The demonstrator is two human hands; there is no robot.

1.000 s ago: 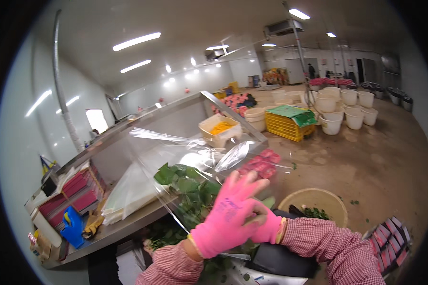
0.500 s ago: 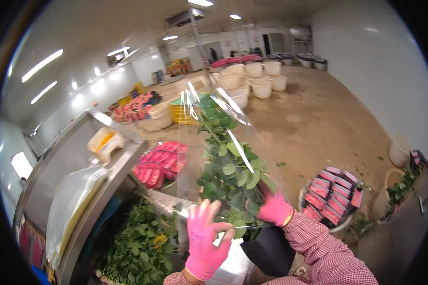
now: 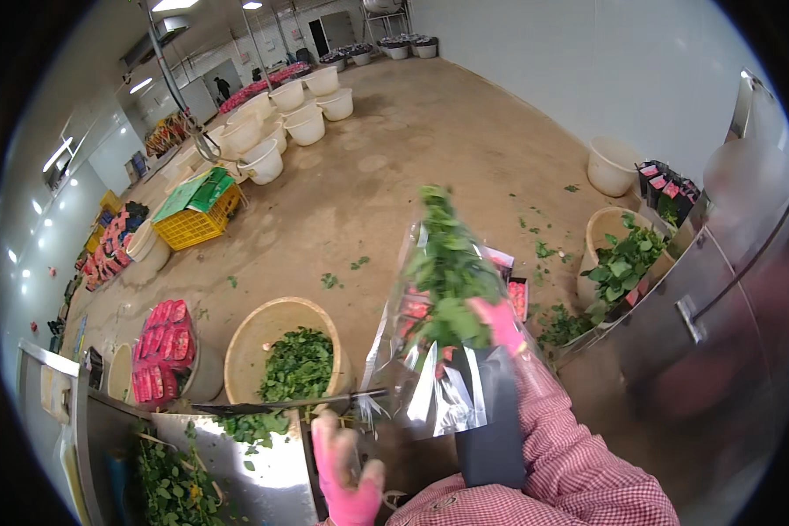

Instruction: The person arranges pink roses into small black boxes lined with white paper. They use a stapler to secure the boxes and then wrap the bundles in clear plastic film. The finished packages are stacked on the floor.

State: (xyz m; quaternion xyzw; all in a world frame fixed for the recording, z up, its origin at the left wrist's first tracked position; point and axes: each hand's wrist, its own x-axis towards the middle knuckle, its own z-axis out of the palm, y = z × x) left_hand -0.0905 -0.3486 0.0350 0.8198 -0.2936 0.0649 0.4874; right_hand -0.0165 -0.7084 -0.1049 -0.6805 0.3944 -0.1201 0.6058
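Note:
My right hand (image 3: 501, 326), in a pink glove, is closed around a bunch of leafy green stems (image 3: 447, 272). A clear plastic sleeve (image 3: 430, 399) surrounds part of the bunch, its lower end loose. Below it a dark grey wrap (image 3: 491, 438) hangs by my right forearm; what it encloses is hidden. My left hand (image 3: 349, 478), also in a pink glove, is off the sleeve with thumb and fingers apart. Nothing shows in it. Its fingertips are close to a long dark bar (image 3: 280, 405) at the metal table's far edge.
Cut leaves lie on the metal table (image 3: 276, 465) and fill part of a cream tub (image 3: 237, 368) beyond it. Pink-wrapped bunches (image 3: 162, 351) stand at left. A yellow crate (image 3: 197, 223) and white tubs (image 3: 305, 125) are farther off. A steel panel (image 3: 675, 351) borders my right.
My view has swung right. The bunch in its sleeve has gone farther from my left hand, which no longer touches the plastic. My right hand keeps hold of the stems.

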